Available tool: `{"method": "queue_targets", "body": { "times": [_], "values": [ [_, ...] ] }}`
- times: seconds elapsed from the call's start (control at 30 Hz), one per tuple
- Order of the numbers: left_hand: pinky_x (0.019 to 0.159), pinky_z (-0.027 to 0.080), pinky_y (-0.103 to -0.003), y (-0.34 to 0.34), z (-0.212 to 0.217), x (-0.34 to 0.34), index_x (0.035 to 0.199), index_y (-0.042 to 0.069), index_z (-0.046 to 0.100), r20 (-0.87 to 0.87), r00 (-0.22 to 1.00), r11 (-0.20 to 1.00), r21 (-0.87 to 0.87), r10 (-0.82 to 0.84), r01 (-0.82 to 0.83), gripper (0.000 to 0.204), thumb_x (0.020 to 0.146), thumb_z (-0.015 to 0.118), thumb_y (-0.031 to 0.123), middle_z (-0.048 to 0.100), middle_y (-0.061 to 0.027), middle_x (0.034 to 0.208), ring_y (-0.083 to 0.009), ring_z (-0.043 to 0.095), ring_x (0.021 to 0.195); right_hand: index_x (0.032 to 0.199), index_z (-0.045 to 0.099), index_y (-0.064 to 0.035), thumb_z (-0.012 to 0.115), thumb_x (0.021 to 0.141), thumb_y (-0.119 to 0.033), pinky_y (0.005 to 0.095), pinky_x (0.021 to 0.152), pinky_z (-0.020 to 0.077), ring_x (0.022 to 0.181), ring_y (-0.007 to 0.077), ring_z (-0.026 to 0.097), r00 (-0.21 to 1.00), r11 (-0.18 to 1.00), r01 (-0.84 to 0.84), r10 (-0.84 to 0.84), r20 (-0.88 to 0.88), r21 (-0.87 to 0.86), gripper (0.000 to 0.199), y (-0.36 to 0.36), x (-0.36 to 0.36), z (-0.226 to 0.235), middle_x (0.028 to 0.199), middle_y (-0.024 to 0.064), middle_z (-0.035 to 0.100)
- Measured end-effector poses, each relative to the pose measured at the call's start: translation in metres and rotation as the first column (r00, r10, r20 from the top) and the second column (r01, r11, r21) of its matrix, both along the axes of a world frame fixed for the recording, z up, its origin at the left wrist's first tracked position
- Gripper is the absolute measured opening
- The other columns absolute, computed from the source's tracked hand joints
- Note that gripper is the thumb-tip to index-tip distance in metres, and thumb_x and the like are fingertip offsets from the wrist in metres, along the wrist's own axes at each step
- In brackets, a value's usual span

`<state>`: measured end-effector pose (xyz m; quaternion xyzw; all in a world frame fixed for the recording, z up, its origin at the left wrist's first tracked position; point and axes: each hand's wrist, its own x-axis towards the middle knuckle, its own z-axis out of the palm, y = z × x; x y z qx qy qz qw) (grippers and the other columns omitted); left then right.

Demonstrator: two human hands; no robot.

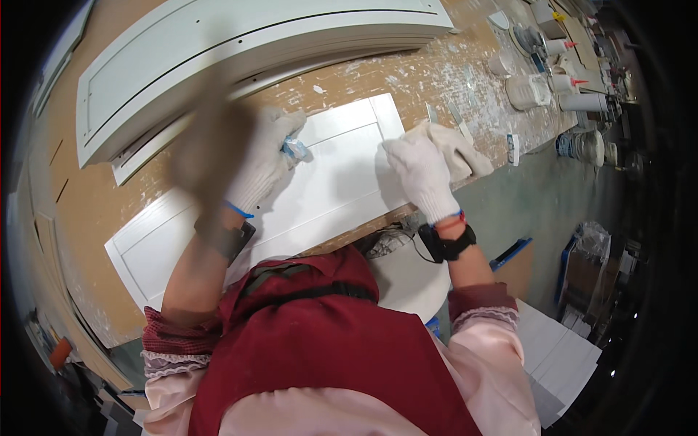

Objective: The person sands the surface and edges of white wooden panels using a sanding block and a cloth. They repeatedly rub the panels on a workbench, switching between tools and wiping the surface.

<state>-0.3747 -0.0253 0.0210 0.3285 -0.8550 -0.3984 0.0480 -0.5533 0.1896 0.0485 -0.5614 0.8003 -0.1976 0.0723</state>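
Note:
A white framed panel [327, 171] lies aslant on the worktable in front of me. Over its upper middle is my left hand [263, 167] in a white knit glove, its fingers closed round a small crumpled blue-and-white thing [295, 150]. A brown blur [218, 145] close to the camera hides part of that hand and wrist. My right hand [420, 171], gloved too, is at the panel's right end, fingers curled on a beige cloth [462, 154] that spreads out to the right.
Behind the panel rests a stack of white panels [254, 36]. The brown tabletop [349, 76] is spotted with white paint. Tubs [527, 92], bottles and a tape roll [527, 38] crowd its right end. A round pale stool seat [414, 280] stands below the table's front edge.

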Motion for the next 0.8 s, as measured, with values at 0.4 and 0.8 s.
{"method": "queue_targets", "body": {
  "times": [0.4,0.8],
  "values": [
    [0.08,0.048,-0.04,0.005,0.001,0.0,0.109,0.014,0.067,-0.033,0.999,0.998,-0.061,-0.002,0.0,0.046,0.067,0.083,0.026,0.063,-0.011,0.101,-0.0316,0.059,0.095,0.096,0.067,-0.0059,0.059,0.085,-0.016,0.0416,0.075,0.0473,0.08,0.0339,0.059,0.99,0.992,0.122,-0.119,0.082,-0.037,0.017,-0.008,-0.012,-0.008,0.082,0.0154,0.061],
    [0.082,0.048,-0.04,0.001,0.008,0.001,0.113,0.014,0.066,-0.021,1.0,1.0,0.025,0.007,-0.007,0.051,0.067,0.083,0.027,0.063,-0.0098,0.104,-0.0303,0.058,0.1,0.09,0.068,-0.0085,0.055,0.086,-0.021,0.0394,0.066,0.0464,0.076,0.0276,0.061,0.973,0.982,0.132,-0.154,0.169,0.134,0.018,0.044,0.036,0.031,0.077,0.0099,0.061]
  ]
}}
